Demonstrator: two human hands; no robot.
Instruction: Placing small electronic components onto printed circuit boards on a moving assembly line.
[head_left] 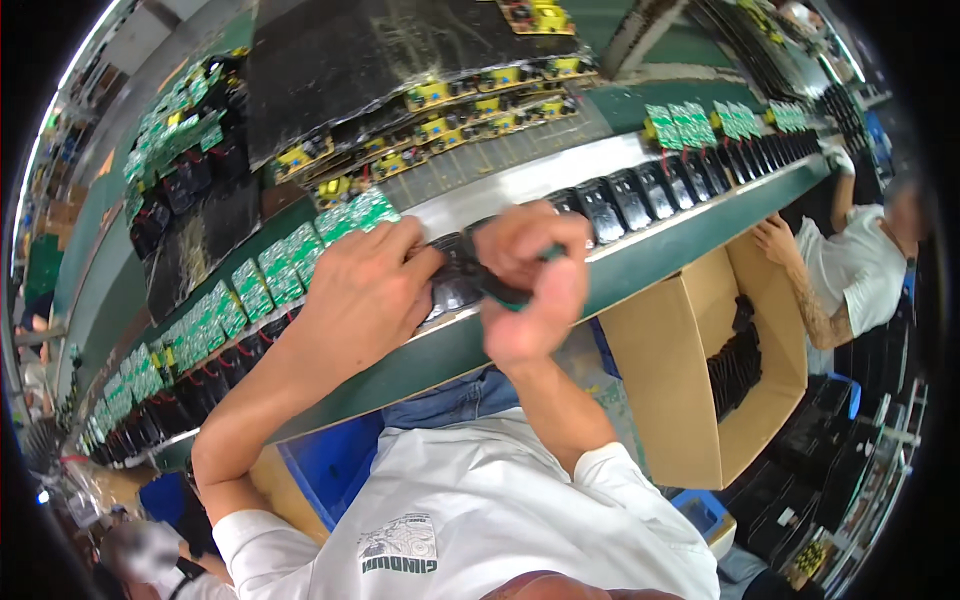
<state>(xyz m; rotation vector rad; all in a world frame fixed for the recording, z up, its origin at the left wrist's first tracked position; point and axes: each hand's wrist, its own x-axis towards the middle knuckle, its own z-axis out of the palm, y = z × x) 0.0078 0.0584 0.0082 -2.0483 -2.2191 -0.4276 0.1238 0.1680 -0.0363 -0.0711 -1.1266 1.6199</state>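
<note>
My left hand (365,285) rests over the row on the bench, its fingers curled down beside a glossy black plastic casing (455,288). What its fingertips grip, if anything, is hidden. Just to the right, my right hand (540,285) is closed around a dark casing (503,290) with a green edge; motion blurs it. Green circuit boards (352,215) stand behind my left hand, and more boards (270,275) run down to the left with red wires and black casings beneath. Right of my hands, black casings (600,205) line up side by side along the bench.
Beyond the row lie black sheets (350,70) stacked with yellow-component boards (430,95). An open cardboard box (655,370) holding black parts stands below the bench at right. Beside it a co-worker (850,260) reaches in. A blue bin (335,465) sits at my left side.
</note>
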